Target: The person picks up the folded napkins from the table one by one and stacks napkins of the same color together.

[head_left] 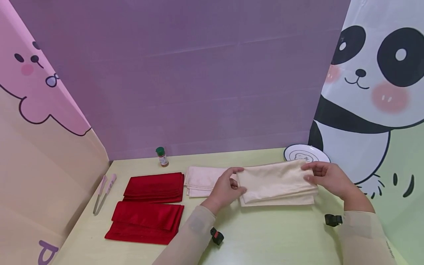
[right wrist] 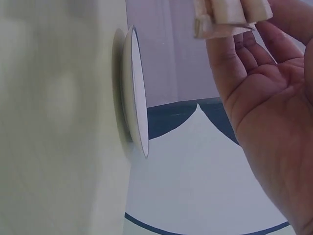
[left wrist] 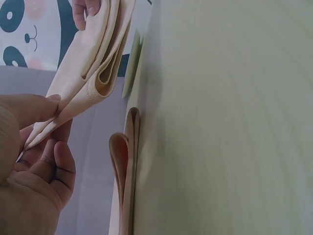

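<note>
A folded cream cloth (head_left: 275, 182) is held up above the table between both hands. My left hand (head_left: 225, 189) pinches its left edge between thumb and fingers; the left wrist view shows the layered folds of the cloth (left wrist: 80, 85) hanging clear of the tabletop. At the right end, my right hand (head_left: 331, 178) grips the cloth near its upper corner. In the right wrist view the cloth's folded edge (right wrist: 227, 12) lies between the thumb and fingers. Behind the left hand, a folded pale pink cloth (head_left: 203, 178) rests on the table, partly hidden.
Two folded red cloths lie at the left, one farther back (head_left: 154, 186) and one nearer (head_left: 145, 217). Tongs (head_left: 106, 191) stand beside them near the left wall. A small green-capped jar (head_left: 162, 158) is at the back. A white plate (head_left: 322, 154) sits back right, partly behind the cream cloth.
</note>
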Available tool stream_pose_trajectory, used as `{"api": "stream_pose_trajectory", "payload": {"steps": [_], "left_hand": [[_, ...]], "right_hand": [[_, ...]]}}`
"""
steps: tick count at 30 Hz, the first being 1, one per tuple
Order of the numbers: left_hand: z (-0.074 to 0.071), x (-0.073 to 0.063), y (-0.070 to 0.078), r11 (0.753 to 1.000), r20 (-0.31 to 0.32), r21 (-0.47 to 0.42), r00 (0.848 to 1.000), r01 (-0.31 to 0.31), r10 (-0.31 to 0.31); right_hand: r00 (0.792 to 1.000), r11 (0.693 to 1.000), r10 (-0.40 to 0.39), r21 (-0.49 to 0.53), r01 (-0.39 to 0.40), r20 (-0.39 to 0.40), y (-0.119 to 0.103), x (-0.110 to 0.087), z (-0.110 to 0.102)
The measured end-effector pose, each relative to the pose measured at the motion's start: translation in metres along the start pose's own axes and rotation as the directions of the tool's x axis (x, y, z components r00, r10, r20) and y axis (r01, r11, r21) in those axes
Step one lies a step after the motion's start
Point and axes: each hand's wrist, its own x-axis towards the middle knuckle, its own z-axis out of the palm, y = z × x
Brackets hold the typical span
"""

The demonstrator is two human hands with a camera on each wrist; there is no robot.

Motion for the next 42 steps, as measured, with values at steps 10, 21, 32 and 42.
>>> {"api": "stream_pose_trajectory", "payload": {"steps": [10,21,32,42], "left_hand": [[-0.016,-0.005,0.0,0.999,0.021,-0.049,1.0,0.02,-0.019],[-0.028,-0.008,0.0,1.0,0.009,-0.027,1.0,-0.001,0.001],[-0.04,-0.014,0.003,1.0,0.004,-0.003,1.0,-0.001,0.001],[-0.053,-0.017,0.003,1.0,-0.006,0.013,1.0,-0.015,0.015]], "right_hand": [[0.994,0.991,-0.096,0.095,0.091,0.05,-0.001,0.006,0.009],[0.989,0.98,-0.141,0.148,0.133,0.043,-0.01,0.008,0.017],[0.988,0.981,-0.143,0.136,0.135,0.05,-0.021,0.011,0.022],[0.98,0.965,-0.199,0.182,0.191,0.025,-0.026,0.017,0.034]]}}
